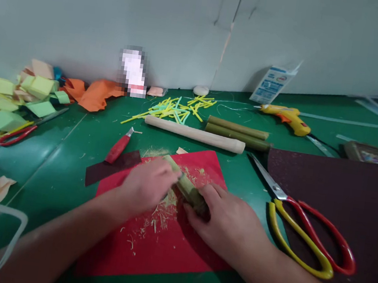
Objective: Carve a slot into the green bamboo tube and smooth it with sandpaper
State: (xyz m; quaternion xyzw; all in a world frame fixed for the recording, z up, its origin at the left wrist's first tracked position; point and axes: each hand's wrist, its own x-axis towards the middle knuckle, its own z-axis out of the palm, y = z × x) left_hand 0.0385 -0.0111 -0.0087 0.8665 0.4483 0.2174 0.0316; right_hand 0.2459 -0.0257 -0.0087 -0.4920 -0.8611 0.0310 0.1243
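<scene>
A short green bamboo piece [186,185] lies slanted over a red sheet [160,254]. My right hand [230,221] is wrapped round its near end. Closed and slightly blurred, my left hand [151,180] presses at the bamboo's far part; a small dark edge shows at its fingers, but what it grips I cannot make out. Pale shavings [161,221] are scattered on the red sheet around and below the bamboo. Left of the hands, a red-handled carving knife [118,146] rests partly on a dark paper strip [96,175].
Behind the hands lie a peeled pale stick [195,135], two green bamboo pieces [236,136] and yellow strips [168,108]. Large scissors [292,201] rest at right on dark paper [352,195]. Farther back is a yellow glue gun [289,117]. Folded papers [24,92] crowd the left.
</scene>
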